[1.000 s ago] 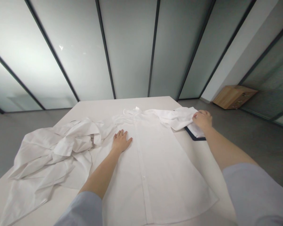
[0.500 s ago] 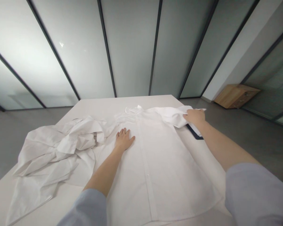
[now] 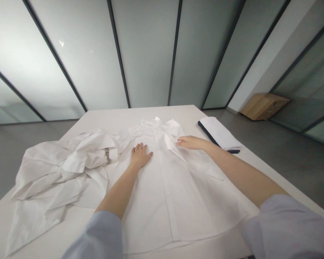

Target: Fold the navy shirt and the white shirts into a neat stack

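A white button-front shirt lies flat on the white table, collar toward the far edge. My left hand rests spread on the shirt's upper front, just left of the placket. My right hand lies across the shirt's right shoulder, its fingers closed on folded-over fabric that looks like the sleeve. A pointed flap of that fabric shows beside the fingertips. Crumpled white cloth is heaped left of my left hand and touches the shirt.
A folded white cloth on a dark navy board sits near the table's right edge. Grey floor surrounds the table, with frosted glass panels beyond. A low wooden cabinet stands at the far right.
My right hand has moved left from the far right, bringing the sleeve fabric over the shirt's body. The folded cloth on the navy board is now uncovered. My left hand has stayed in place.
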The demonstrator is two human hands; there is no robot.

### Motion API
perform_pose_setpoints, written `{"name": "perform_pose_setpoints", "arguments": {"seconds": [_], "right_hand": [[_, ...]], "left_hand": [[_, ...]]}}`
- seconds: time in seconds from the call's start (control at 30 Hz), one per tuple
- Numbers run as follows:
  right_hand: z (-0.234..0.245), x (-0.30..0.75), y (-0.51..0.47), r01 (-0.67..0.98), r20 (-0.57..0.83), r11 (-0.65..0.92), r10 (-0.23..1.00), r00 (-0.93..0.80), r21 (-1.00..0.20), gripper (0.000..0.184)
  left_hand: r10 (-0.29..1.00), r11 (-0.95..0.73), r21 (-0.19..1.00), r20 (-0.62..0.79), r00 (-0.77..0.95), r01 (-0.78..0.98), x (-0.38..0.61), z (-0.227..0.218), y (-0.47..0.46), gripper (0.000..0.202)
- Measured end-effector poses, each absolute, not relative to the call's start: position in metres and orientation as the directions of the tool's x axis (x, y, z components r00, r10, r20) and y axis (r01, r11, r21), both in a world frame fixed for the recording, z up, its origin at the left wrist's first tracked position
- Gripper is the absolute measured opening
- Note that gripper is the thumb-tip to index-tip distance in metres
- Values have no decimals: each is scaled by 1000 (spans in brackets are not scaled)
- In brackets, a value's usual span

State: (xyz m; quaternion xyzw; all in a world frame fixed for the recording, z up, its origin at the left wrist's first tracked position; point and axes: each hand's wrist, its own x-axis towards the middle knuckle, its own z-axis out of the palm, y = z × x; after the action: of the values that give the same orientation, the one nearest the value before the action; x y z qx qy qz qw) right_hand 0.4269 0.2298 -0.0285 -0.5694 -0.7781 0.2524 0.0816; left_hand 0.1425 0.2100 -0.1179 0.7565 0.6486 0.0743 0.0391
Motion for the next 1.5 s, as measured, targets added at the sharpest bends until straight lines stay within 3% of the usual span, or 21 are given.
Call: {"name": "perform_pose_setpoints", "arguments": {"seconds": [0.1, 0.17, 0.3, 0.37, 0.43, 0.53, 0.6, 0.67, 0.73, 0.8, 0.87, 0.93, 1.0, 1.07, 1.17, 1.27, 1.4, 1.5], "right_hand": [[-69, 426, 207, 912, -66, 310, 939, -339, -270, 46], [-86, 427, 197, 927, 37, 321, 947, -320, -194, 53], [-90, 429, 195, 940, 56, 285, 959, -279, -189, 22], [-80, 427, 201, 931, -12, 224, 971, -238, -290, 24], [-68, 421, 206, 857, -85, 93, 984, -158, -507, 29], [-55, 402, 208, 499, -229, -119, 960, -164, -858, 25], [-56, 390, 204, 255, -231, -150, 917, -325, -955, 26], [-66, 381, 199, 185, -117, -41, 900, -421, -982, 25], [-83, 378, 193, 300, 43, 166, 925, -378, -939, 22], [-102, 380, 187, 497, 190, 350, 919, -344, -794, 22], [-118, 384, 183, 627, 280, 464, 884, -375, -625, 26], [-128, 387, 182, 676, 310, 515, 857, -412, -527, 29], [-133, 389, 183, 680, 329, 509, 861, -388, -528, 32], [-135, 391, 186, 653, 344, 444, 895, -285, -614, 32], [-134, 395, 194, 531, 272, 243, 962, -25, -812, 30], [-126, 403, 200, 253, 76, 48, 992, 103, -966, 35], [-106, 412, 204, -193, -150, -151, 988, -21, -970, 36], [-93, 411, 210, -309, -199, -231, 971, -131, -923, 28]], "left_hand": [[974, -214, 213, 126, 190, 953, 142, -118, 210, 51], [962, -257, 248, 160, 222, 934, 142, -117, 209, 46], [951, -302, 289, 164, 263, 908, 142, -113, 207, 42], [940, -331, 321, 188, 283, 887, 143, -109, 206, 40], [925, -373, 380, 224, 306, 847, 146, -106, 204, 37], [905, -425, 565, 255, 341, 707, 151, -106, 203, 41], [909, -404, 727, 251, 333, 555, 154, -110, 204, 51], [932, -332, 843, 223, 287, 424, 156, -113, 206, 57], [962, -240, 895, 165, 219, 377, 156, -116, 209, 53], [982, -156, 901, 96, 163, 404, 156, -117, 211, 56], [988, -100, 895, 37, 150, 435, 158, -115, 211, 63], [979, -65, 914, -20, 205, 400, 160, -110, 208, 58], [948, -11, 962, -77, 309, 274, 163, -104, 203, 48], [912, 81, 991, -115, 394, 102, 163, -98, 197, 47], [885, 196, 975, -130, 448, -105, 159, -88, 189, 56], [859, 240, 959, -139, 493, -149, 152, -79, 182, 73], [823, 234, 970, -161, 544, -67, 148, -67, 174, 86], [793, 234, 972, -170, 585, -35, 150, -61, 174, 81]]}}
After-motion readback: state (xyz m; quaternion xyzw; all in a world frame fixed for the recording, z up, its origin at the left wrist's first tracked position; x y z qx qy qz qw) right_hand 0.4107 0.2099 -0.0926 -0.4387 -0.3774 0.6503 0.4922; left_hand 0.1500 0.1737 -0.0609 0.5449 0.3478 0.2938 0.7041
